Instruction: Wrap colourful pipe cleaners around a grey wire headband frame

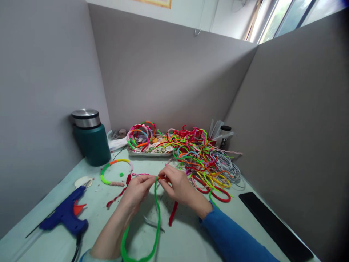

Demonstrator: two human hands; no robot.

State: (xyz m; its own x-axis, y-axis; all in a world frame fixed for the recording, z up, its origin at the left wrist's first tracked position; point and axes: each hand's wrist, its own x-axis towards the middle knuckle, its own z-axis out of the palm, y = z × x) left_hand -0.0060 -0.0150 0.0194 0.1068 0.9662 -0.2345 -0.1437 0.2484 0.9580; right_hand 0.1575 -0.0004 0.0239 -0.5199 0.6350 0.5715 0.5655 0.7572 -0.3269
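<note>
A long green pipe cleaner (158, 214) hangs in a loose loop below my hands, over the front of the table. My left hand (138, 191) is closed in a pinch on it near the upper end. Right beside it, my right hand (177, 183) pinches a short orange fuzzy strand (163, 178) where it meets the green one. How the two join is hidden by my fingertips. Twisted red pieces (173, 214) lie around and beneath the hands. A thin metal tool (153, 223), partly behind the green loop, rests on the table.
A multicoloured ring (102, 176) and a blue glue gun (67, 213) lie left, near a green flask (92, 142). At the back stand a metal tray (148, 154) with rings and a tangled pipe-cleaner heap (191, 145). A black strip (272, 225) lies right. Grey partitions enclose the table.
</note>
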